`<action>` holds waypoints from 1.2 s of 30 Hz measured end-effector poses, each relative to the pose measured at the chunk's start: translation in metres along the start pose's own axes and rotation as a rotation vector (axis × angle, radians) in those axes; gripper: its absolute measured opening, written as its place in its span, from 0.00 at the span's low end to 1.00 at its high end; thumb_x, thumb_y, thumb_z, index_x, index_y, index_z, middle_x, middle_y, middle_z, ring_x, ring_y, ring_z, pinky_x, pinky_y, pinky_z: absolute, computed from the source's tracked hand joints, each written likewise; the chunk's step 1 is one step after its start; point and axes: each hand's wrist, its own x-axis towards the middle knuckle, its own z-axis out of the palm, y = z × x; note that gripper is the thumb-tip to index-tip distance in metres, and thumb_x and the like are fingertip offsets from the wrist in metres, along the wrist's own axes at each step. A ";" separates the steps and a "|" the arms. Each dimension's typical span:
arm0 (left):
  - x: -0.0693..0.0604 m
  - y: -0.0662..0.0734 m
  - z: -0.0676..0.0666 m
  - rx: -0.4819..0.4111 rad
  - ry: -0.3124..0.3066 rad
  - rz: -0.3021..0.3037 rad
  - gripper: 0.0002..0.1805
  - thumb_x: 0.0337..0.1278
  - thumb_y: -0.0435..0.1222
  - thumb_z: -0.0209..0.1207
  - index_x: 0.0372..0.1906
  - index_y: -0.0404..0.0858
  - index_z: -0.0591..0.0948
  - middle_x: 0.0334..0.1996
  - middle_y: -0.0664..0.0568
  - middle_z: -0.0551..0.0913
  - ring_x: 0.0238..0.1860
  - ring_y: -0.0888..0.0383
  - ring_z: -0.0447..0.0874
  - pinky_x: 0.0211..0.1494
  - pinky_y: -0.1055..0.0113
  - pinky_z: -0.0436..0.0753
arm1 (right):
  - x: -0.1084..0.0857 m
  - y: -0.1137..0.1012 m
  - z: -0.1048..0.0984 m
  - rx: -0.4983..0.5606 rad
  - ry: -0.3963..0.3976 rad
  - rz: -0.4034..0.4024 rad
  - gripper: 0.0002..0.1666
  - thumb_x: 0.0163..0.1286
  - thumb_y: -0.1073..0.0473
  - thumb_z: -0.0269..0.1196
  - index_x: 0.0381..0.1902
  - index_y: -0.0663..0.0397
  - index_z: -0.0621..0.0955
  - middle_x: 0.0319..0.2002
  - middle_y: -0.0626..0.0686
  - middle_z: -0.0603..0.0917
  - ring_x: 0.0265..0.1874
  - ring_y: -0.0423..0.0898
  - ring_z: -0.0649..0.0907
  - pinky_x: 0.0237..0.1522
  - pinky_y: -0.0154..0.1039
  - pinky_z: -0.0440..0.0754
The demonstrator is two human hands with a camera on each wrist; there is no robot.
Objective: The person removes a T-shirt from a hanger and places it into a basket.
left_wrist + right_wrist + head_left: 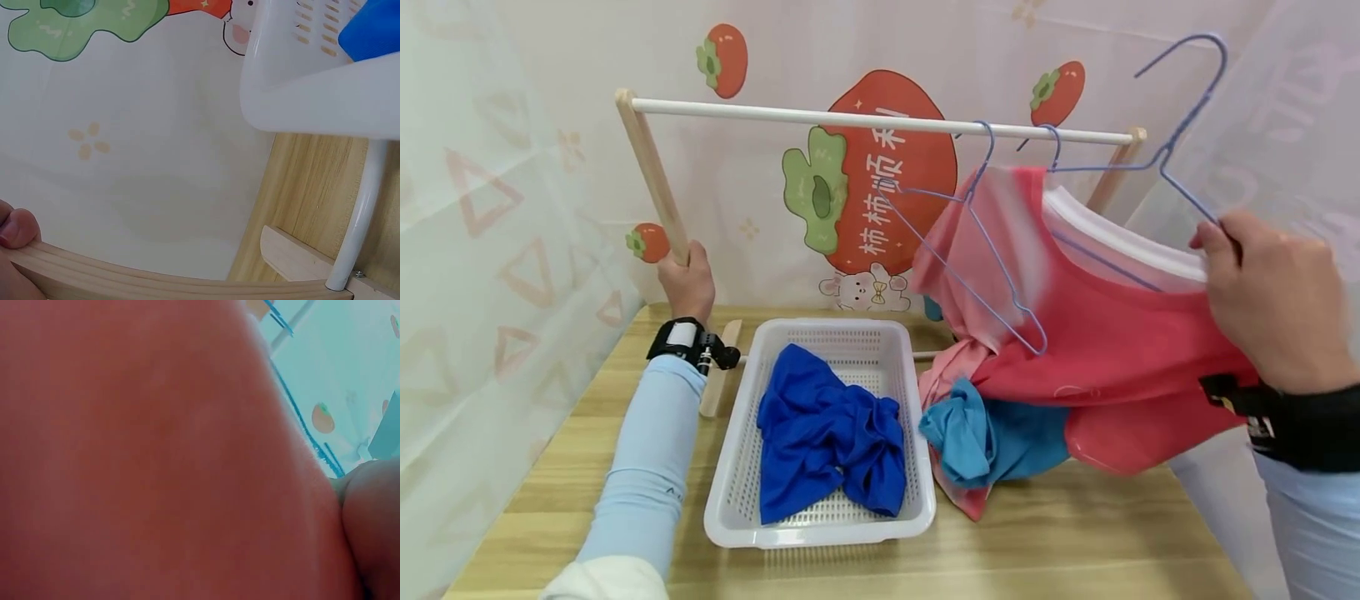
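At right, the right hand [1273, 300] pinches a hanger [1166, 154] whose tilt could spill the red shirt [1138, 346]. The left hand [691, 286] grips the rack [820, 117].

This is probably a home, with clothes rack [737, 112], basket [820, 535] and fruit-printed backdrop [737, 187].

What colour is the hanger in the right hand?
The hanger is blue, seen best in the head view.

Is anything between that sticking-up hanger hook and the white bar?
Nothing I can see blocks the raised hook from the white bar's right end. Farther left, an empty hanger and another hook hang on it.
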 end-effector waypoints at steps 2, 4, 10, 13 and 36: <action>0.005 -0.005 0.000 0.003 0.004 -0.009 0.24 0.77 0.42 0.49 0.19 0.44 0.63 0.09 0.65 0.56 0.10 0.67 0.52 0.20 0.71 0.56 | -0.016 0.008 0.001 0.009 0.032 -0.016 0.22 0.86 0.54 0.49 0.46 0.68 0.81 0.37 0.78 0.80 0.31 0.80 0.76 0.37 0.69 0.71; 0.012 -0.012 0.000 0.016 0.010 -0.019 0.24 0.78 0.44 0.49 0.19 0.44 0.63 0.10 0.65 0.57 0.12 0.66 0.53 0.20 0.70 0.56 | -0.031 0.017 0.004 0.016 0.047 -0.027 0.20 0.85 0.55 0.50 0.45 0.66 0.81 0.36 0.78 0.81 0.29 0.82 0.76 0.35 0.70 0.70; 0.022 -0.024 -0.001 0.045 0.013 -0.044 0.25 0.78 0.46 0.49 0.20 0.43 0.63 0.11 0.63 0.57 0.13 0.63 0.54 0.19 0.69 0.57 | -0.080 0.042 0.020 -0.009 -0.031 -0.041 0.13 0.83 0.60 0.55 0.38 0.63 0.79 0.23 0.71 0.77 0.17 0.71 0.72 0.20 0.57 0.65; 0.016 -0.018 -0.002 0.024 -0.002 -0.058 0.25 0.78 0.46 0.49 0.20 0.43 0.63 0.10 0.64 0.57 0.12 0.63 0.54 0.19 0.69 0.57 | -0.107 0.052 0.032 -0.023 -0.095 -0.020 0.14 0.83 0.61 0.55 0.33 0.60 0.74 0.15 0.60 0.67 0.14 0.59 0.66 0.21 0.46 0.60; 0.005 -0.005 -0.005 0.031 -0.065 -0.080 0.21 0.79 0.47 0.49 0.25 0.44 0.66 0.14 0.63 0.58 0.16 0.64 0.57 0.22 0.70 0.59 | -0.210 0.060 0.067 0.221 -0.091 -0.170 0.06 0.74 0.65 0.66 0.45 0.53 0.87 0.29 0.49 0.87 0.26 0.25 0.73 0.32 0.17 0.71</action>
